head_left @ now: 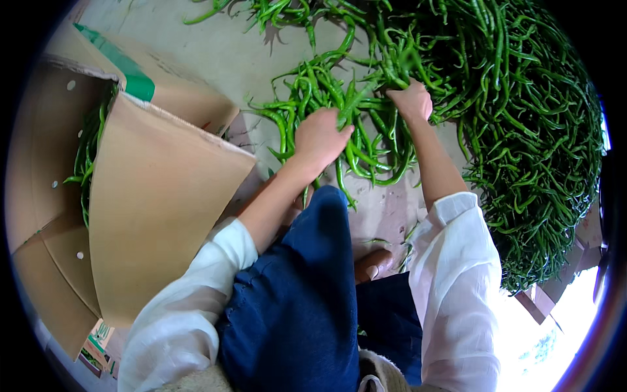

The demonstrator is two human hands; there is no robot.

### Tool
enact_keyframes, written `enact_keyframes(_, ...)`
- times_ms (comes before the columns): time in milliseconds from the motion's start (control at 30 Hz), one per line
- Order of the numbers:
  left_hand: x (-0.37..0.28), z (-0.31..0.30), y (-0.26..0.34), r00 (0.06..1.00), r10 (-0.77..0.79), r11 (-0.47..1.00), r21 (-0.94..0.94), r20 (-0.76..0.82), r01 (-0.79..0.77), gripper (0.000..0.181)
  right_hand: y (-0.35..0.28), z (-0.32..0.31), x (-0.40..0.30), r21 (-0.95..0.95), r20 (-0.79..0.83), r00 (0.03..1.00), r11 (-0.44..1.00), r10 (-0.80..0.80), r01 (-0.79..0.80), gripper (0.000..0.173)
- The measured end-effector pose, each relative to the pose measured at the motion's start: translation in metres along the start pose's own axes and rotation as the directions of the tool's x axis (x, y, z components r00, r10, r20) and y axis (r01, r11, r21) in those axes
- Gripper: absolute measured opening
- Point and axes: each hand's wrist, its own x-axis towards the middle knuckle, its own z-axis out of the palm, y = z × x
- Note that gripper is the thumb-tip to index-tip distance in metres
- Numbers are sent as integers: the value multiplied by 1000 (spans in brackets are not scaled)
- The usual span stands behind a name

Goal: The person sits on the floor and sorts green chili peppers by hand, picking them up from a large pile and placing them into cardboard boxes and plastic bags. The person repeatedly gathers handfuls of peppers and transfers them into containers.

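Long green chili peppers [313,90] lie loosely spread on the floor under and around both hands. My left hand [323,134] is closed around a few green peppers at the spread's middle. To its right and a little farther up, my right hand [411,100] grips some green peppers at the edge of a large pepper heap [524,122]. The fingertips of both hands are partly hidden. An open cardboard box [166,196] stands to the left, with green peppers [90,152] visible inside it.
The tall heap fills the right side. More peppers [279,12] lie on the concrete floor [210,54] at the top. Cardboard pieces [541,301] are below the heap at the lower right. My knee in dark blue cloth [313,245] rises between my forearms, beside a brown shoe [374,264].
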Motion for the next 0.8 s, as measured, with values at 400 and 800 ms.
enact_keyframes(400, 59, 65, -6, 972, 188, 815, 530, 143, -235, 13, 45, -136, -23, 964, 41, 973, 265, -228, 22, 23)
enact_keyframes(800, 29, -53, 103, 988, -29, 864, 500, 151, -51, 34, 83, -174, -103, 821, -466, 884, 387, 30, 420, 47)
